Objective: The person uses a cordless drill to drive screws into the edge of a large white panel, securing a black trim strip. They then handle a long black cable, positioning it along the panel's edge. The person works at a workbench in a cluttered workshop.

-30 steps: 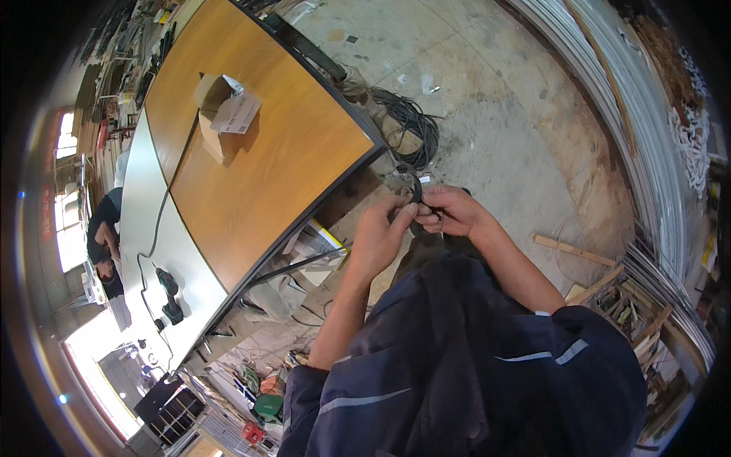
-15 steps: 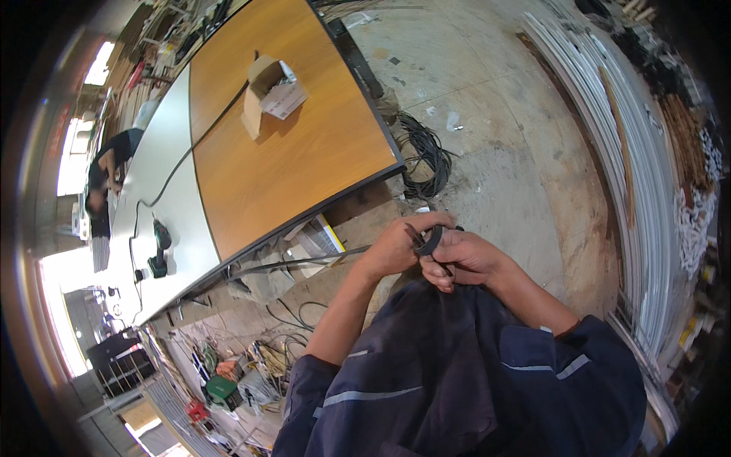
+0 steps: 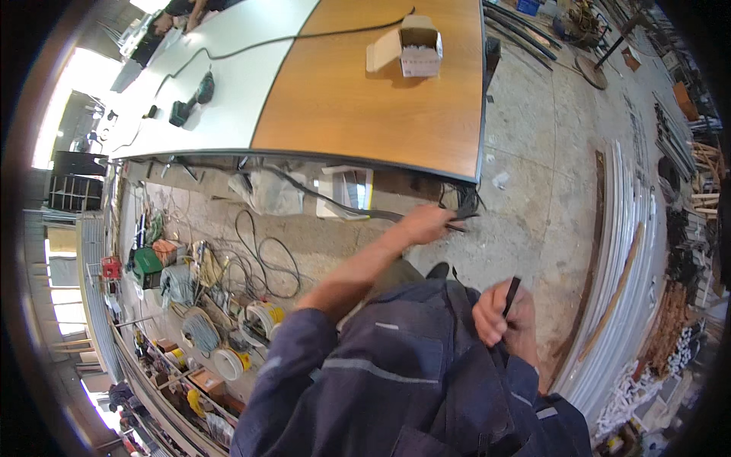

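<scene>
My left hand (image 3: 428, 225) is closed round a dark cable (image 3: 346, 207), just beyond the near edge of the table. The cable comes in from the left below the tabletop, and its dark ends stick out past my fingers. Lower and to the right, in front of my jacket, my right hand (image 3: 504, 316) grips a short, flat black piece (image 3: 512, 295) that points upward. What kind of thing this piece is, I cannot make out. The two hands are well apart.
On the table (image 3: 365, 107) are an opened carton (image 3: 420, 57), a cordless drill (image 3: 192, 100) and a long black cable (image 3: 312, 35). Another person's arm (image 3: 196, 14) shows at the far left. Metal profiles (image 3: 609, 251) lie along the right; tools, buckets and cable (image 3: 263, 266) clutter the floor at left.
My hands were together on the cable and a black looped piece; now they have parted, the right one drawn back toward me. The view has turned, so the table looks more level.
</scene>
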{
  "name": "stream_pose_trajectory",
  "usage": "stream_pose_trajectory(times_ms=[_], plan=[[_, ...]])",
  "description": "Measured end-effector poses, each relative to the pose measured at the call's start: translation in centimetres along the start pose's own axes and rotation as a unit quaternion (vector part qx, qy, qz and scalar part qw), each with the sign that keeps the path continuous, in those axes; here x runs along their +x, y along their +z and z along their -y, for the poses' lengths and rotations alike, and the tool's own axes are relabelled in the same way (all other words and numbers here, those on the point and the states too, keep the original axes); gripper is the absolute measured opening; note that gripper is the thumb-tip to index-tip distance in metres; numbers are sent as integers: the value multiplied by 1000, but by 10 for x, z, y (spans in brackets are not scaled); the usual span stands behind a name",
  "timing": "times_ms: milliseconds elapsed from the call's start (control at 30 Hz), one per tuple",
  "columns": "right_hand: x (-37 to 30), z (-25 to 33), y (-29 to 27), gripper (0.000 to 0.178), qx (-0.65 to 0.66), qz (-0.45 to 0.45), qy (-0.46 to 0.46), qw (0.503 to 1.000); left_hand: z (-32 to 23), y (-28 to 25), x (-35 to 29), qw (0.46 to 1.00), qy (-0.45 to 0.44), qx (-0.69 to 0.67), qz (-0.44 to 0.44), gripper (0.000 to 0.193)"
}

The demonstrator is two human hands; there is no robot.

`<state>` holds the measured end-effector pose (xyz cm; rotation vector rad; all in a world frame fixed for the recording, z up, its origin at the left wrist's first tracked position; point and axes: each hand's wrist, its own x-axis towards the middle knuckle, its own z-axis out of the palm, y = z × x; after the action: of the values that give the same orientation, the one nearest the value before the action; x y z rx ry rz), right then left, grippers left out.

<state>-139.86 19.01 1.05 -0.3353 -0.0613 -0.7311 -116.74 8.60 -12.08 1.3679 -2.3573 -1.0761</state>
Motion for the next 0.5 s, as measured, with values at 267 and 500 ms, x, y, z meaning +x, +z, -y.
stream_pose_trajectory(times_ms=[267,500], plan=[[8,27,-57,27,-135,-230,-113,957,-26,-29,-8,992,-20,-74,-104,25],[3,27,-81,25,-260,-415,-159,857,-43,-85,-17,968,17,-77,-238,43]])
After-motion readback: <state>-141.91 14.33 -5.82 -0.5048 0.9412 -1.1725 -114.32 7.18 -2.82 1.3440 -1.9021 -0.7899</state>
